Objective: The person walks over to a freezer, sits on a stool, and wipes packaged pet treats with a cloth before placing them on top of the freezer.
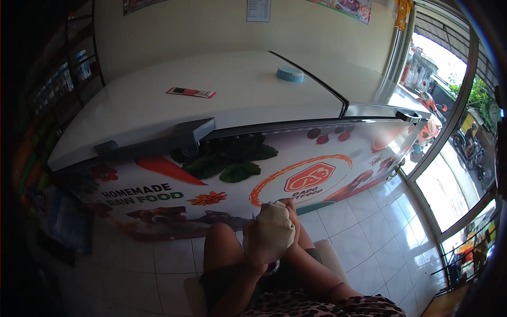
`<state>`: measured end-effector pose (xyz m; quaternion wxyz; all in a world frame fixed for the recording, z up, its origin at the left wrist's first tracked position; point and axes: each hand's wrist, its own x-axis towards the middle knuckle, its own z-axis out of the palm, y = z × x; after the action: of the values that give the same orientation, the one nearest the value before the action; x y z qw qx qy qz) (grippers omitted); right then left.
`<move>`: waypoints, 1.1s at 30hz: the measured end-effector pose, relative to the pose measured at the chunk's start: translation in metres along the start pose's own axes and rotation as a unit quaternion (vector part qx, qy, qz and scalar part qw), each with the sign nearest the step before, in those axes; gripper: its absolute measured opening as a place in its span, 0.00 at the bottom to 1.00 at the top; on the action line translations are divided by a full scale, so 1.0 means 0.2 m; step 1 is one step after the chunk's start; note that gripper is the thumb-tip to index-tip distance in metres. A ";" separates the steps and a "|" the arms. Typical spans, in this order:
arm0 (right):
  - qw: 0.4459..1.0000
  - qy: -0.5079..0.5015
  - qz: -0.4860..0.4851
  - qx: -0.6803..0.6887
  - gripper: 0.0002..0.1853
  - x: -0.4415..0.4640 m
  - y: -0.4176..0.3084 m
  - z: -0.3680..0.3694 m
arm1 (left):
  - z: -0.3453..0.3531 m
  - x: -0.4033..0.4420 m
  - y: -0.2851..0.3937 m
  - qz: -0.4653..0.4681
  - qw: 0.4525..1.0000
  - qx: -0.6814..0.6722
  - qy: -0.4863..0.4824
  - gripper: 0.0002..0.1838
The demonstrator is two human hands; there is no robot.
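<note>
Several bent fingers [288, 202] around pale bundle [277, 224]

The tube [191, 93] lies on the freezer [137, 105], left of the round container [290, 75], which sits nearer the back edge, just left of the lid seam [317, 78]. Behind is the wall [185, 31]; glass [449, 195] stands beyond the right end. Before the front face is the bundle [275, 227].

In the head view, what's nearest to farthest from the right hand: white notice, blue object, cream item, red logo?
1. Cream item, touching the right hand
2. Red logo, front of freezer
3. Blue object, freezer top
4. White notice, behind
</note>
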<state>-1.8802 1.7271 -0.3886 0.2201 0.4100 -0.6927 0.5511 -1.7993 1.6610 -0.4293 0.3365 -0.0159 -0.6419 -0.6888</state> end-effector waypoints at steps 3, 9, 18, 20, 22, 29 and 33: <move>0.992 -0.027 0.006 0.121 0.16 -0.12 -0.05 0.03 | -0.13 0.06 -0.05 0.015 0.969 -0.215 0.119 0.25; 0.984 0.028 -0.005 0.173 0.12 -0.20 -0.08 0.06 | -0.19 0.07 0.01 -0.143 0.939 -0.287 0.128 0.27; 0.991 -0.057 0.065 0.100 0.21 -0.18 -0.15 0.07 | -0.14 0.10 0.08 -0.062 0.959 0.257 0.096 0.29; 0.929 -0.266 0.052 0.250 0.19 -0.29 -0.04 0.05 | -0.23 0.13 0.08 -0.008 0.924 -0.348 0.155 0.26; 0.934 -0.267 0.031 0.235 0.19 -0.32 -0.01 0.01 | -0.22 0.16 0.16 -0.047 0.929 -0.285 0.232 0.26; 0.996 0.003 0.067 0.054 0.17 -0.04 0.02 0.00 | -0.02 0.01 0.00 -0.068 0.981 0.181 0.017 0.24; 0.807 0.167 0.323 0.467 0.16 0.14 0.00 -0.04 | -0.04 0.02 0.04 -0.105 0.985 0.021 -0.134 0.21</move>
<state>-1.8969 1.7252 -0.3644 -0.0760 0.1180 -0.3970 0.9070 -1.7951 1.6518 -0.4224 0.1731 -0.0335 -0.6936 -0.6985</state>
